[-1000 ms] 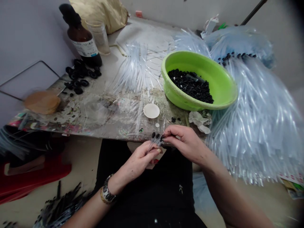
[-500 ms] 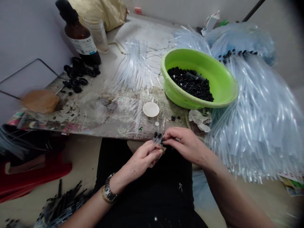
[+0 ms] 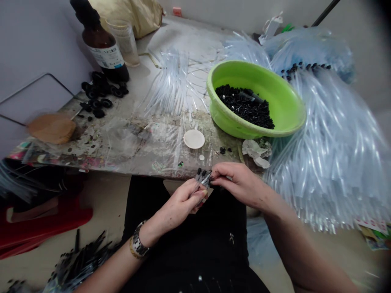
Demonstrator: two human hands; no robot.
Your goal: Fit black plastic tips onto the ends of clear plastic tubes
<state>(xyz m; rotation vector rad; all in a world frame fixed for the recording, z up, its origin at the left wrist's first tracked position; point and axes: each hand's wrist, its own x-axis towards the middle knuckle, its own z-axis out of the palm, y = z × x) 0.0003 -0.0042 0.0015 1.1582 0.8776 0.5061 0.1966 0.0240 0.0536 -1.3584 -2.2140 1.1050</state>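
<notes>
Just off the table's front edge, my left hand [image 3: 183, 199] is closed around several clear plastic tubes [image 3: 205, 180] with small black caps on their upper ends. My right hand [image 3: 236, 181] pinches at the tube ends, thumb and forefinger together around a small black cap that its fingers partly hide. Nearest to the hands on the table are a few loose black caps [image 3: 224, 150], a round white lid [image 3: 194, 139] and a crumpled white tissue [image 3: 256, 153]. Behind them stands a green basin [image 3: 287, 110] holding a heap of small black parts [image 3: 244, 108].
Bundled clear tubes [image 3: 332, 154] hang over the table's right side; more tubes [image 3: 174, 81] lie at mid-table. A brown bottle [image 3: 104, 49], a clear cup [image 3: 130, 44], black round pieces [image 3: 97, 93] and a wooden disc [image 3: 51, 128] are on the left. A red stool [image 3: 55, 226] stands below.
The tube ends in my left hand have tilted and fanned slightly. My right hand has shifted a little beside them, still pinching. The table things stay as they were.
</notes>
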